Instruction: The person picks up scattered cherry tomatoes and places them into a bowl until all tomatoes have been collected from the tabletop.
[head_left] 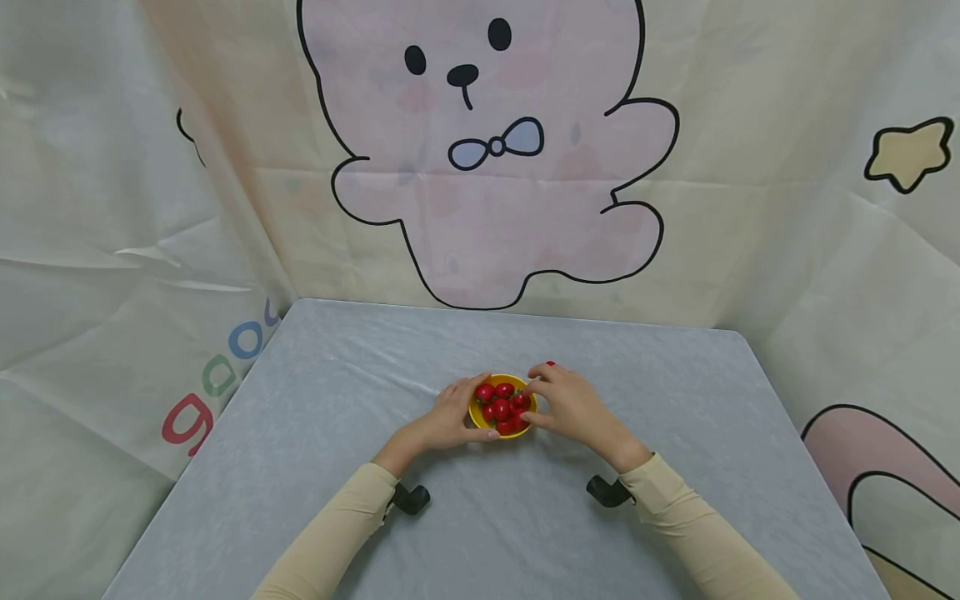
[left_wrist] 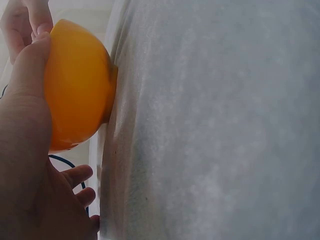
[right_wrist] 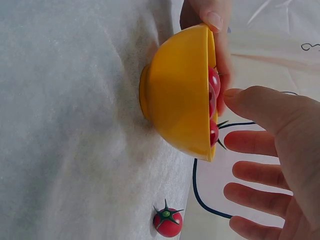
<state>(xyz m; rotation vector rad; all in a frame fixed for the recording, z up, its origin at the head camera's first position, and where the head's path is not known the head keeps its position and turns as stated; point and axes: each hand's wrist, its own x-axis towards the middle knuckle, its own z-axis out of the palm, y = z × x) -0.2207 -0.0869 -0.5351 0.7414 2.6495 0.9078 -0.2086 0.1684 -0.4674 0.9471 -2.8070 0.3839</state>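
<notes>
A yellow bowl point(head_left: 472, 416) stands on the table, filled with several small red cherry tomatoes point(head_left: 502, 408) with green stems. My left hand point(head_left: 446, 419) grips the bowl from its left side, the thumb at the near rim and the fingers round the far side. Over the bowl's right rim, my right hand point(head_left: 572, 408) has its fingers apart and nothing between them. In the right wrist view, that thumb and index finger are close to the tomatoes at the rim. Another cherry tomato point(right_wrist: 168, 222) lies on the table beyond the right hand, mostly hidden by it in the head view.
Grey cloth covers the table point(head_left: 360, 358). Behind it hangs a curtain with a printed bear point(head_left: 487, 217), and more printed curtain flanks both sides. A black wrist camera mount point(head_left: 412, 499) sticks out at the left cuff, and another mount point(head_left: 608, 492) at the right.
</notes>
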